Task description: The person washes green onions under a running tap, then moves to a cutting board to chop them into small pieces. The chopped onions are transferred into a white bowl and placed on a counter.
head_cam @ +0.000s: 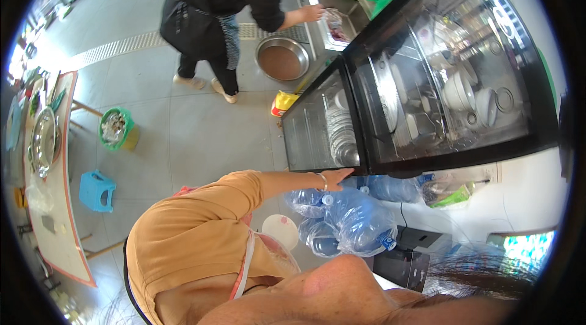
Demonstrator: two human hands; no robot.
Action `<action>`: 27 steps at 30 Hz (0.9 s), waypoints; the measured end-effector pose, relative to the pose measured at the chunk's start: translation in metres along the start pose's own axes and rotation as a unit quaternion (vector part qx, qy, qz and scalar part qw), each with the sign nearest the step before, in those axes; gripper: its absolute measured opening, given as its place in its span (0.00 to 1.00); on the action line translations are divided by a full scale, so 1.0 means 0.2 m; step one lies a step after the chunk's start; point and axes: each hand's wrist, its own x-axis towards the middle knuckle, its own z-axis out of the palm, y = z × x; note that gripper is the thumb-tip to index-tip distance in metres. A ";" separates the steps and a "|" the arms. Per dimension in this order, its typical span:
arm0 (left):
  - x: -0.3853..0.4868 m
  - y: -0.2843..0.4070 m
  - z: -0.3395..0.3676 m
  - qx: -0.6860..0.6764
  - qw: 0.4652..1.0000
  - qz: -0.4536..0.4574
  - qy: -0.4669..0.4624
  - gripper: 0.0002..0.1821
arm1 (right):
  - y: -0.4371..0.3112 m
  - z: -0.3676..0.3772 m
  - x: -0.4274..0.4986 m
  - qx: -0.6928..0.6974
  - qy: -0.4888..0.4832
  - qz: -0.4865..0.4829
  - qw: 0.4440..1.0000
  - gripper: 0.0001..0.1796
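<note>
My left hand (338, 179), a bracelet at its wrist, reaches out to the black-framed edge of a glass-door dish cabinet (366, 167). Its fingers are stretched out and appear to touch the frame near where the two glass doors meet; no held object shows. Behind the smaller door stands a row of stacked white plates (341, 130). White bowls (459, 91) and other dishes sit behind the larger door. Just below the hand, several large blue water bottles (357, 219) in clear plastic stand together. My right hand is out of view.
A person (206, 9) in black stands at a steel sink (327, 34), one hand at its rim. On the floor are a steel basin (283, 60) of brownish liquid, a yellow container (284, 103), a green-lined bin (116, 130) and a blue stool (97, 191). A table (59, 233) stands left.
</note>
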 end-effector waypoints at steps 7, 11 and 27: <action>-0.15 -0.23 -0.36 0.015 0.993 -0.065 -0.102 0.34 | -0.18 0.20 0.20 -0.140 -0.022 -0.009 0.990 0.11; -0.87 -0.65 -0.70 0.095 0.967 -0.238 0.018 0.18 | -0.31 0.48 0.39 -0.305 -0.059 -0.104 0.945 0.11; -3.52 -1.26 -0.89 -0.228 0.452 -0.633 0.585 0.10 | -0.21 3.79 0.17 -0.698 -0.383 -0.353 0.492 0.10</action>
